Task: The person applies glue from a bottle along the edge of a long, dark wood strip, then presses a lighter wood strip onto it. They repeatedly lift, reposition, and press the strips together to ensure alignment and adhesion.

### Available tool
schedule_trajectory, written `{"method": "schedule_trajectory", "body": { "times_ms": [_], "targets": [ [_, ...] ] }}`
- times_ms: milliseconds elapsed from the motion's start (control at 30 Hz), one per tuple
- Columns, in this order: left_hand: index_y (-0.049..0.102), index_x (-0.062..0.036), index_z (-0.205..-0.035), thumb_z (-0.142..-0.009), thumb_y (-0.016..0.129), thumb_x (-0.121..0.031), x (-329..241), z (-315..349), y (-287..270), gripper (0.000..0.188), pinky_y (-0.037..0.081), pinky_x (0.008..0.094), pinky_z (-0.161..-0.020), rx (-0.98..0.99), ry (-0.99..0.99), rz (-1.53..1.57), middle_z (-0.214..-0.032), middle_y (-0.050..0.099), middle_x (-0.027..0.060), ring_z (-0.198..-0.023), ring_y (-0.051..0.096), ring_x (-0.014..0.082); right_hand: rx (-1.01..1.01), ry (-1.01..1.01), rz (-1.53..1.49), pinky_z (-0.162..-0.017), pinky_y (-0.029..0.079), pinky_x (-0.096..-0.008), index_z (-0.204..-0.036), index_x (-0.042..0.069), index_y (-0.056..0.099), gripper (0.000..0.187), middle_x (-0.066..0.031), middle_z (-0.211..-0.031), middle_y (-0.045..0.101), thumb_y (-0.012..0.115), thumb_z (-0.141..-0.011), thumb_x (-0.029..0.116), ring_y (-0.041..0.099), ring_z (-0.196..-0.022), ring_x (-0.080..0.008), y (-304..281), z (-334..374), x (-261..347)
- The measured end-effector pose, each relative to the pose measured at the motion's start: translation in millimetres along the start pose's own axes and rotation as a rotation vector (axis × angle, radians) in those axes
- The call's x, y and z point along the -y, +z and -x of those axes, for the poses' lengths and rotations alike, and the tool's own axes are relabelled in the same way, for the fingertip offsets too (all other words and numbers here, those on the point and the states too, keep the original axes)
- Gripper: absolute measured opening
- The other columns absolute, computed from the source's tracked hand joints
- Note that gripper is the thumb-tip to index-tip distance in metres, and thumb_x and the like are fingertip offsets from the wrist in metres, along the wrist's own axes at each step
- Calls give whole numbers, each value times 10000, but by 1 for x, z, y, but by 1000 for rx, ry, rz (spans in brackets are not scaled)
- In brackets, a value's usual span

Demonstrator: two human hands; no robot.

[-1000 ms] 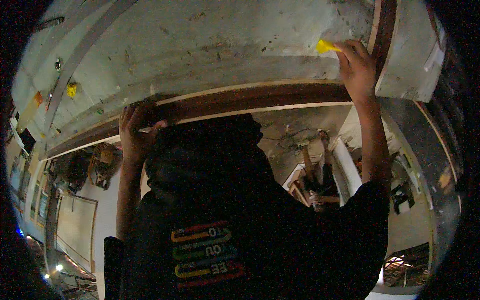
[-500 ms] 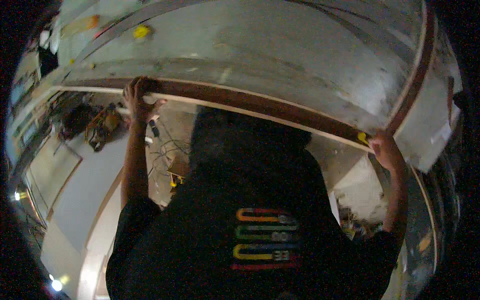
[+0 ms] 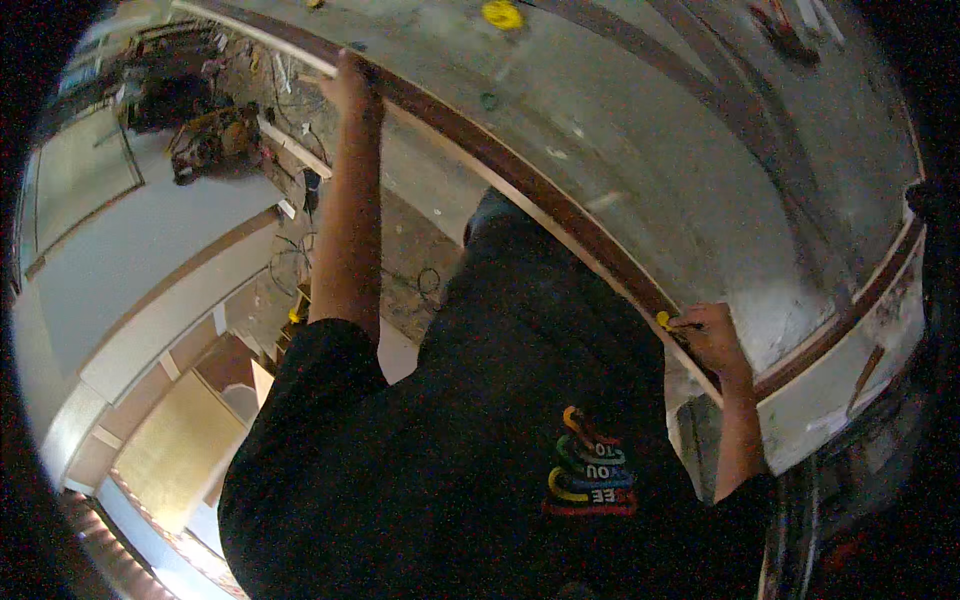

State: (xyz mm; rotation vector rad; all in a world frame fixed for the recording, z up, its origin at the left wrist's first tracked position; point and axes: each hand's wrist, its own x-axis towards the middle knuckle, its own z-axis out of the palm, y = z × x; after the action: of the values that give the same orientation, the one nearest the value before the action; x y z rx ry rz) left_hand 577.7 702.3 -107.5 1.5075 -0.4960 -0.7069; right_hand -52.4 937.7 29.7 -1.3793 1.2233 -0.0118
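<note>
The right hand (image 3: 712,338) pinches a small yellow piece (image 3: 663,321) between its fingertips over the lower right end of a brown strip (image 3: 520,182), which borders a broad grey surface (image 3: 640,150), while the left hand (image 3: 355,90) touches the strip's upper left stretch, its grip too obscured to tell

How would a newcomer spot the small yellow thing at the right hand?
Find the large grey surface and follow its dark brown edge strip to the lower right. There, the small yellow piece shows at the fingertips of the right hand. Being pinched there sets it apart from the larger yellow item at the picture's top.
</note>
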Motion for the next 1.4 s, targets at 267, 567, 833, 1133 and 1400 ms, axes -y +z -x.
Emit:
{"method": "schedule_trajectory", "body": {
  "times_ms": [267, 567, 833, 1133, 1400],
  "targets": [
    [448, 16, -1330, -975, 674, -230, -23, 19, 29, 487, 501, 340, -831, -190, 6, -41, -1128, 565, 119, -963, 588, 211, 195, -107, 109, -782, 512, -339, -878, 85, 767, 195, -77, -896, 625, 772, -704, -3, 645, -895, -264, 6, -150, 100],
    [368, -15, -1417, -1060, 507, -377, -16, 54, 36, 527, 447, 376, -968, -18, -14, 382, -1206, 520, 114, -1074, 526, 208, 262, -427, 364, -792, 508, -376, -917, 111, 770, 324, -91, -931, 604, 766, -620, -21, 623, -918, -283, 18, -237, 143],
    [237, 75, -1546, -1092, 367, -281, -34, 60, 52, 591, 262, 426, -1184, -202, 73, -73, -1531, 361, 266, -1418, 362, 374, 276, -688, 596, -831, 527, -411, -971, 85, 738, 374, -89, -1060, 694, 755, -620, -42, 637, -993, -324, 34, -328, 229],
    [265, 60, -1535, -1057, 393, -224, -37, 55, 52, 571, 244, 447, -1189, -274, 111, -129, -1525, 338, 276, -1413, 345, 408, 92, -966, 716, -714, 557, -406, -971, 165, 741, 229, -65, -1021, 713, 744, -742, 161, 665, -923, -315, 61, -401, 287],
    [236, 86, -1528, -1063, 398, -250, -25, 60, 56, 596, 178, 454, -1209, -278, 46, -74, -1518, 302, 265, -1440, 270, 400, 163, -969, 880, -726, 552, -398, -964, 118, 738, 233, -67, -993, 707, 774, -736, 152, 659, -909, -293, 63, -439, 323]
  ]
}}
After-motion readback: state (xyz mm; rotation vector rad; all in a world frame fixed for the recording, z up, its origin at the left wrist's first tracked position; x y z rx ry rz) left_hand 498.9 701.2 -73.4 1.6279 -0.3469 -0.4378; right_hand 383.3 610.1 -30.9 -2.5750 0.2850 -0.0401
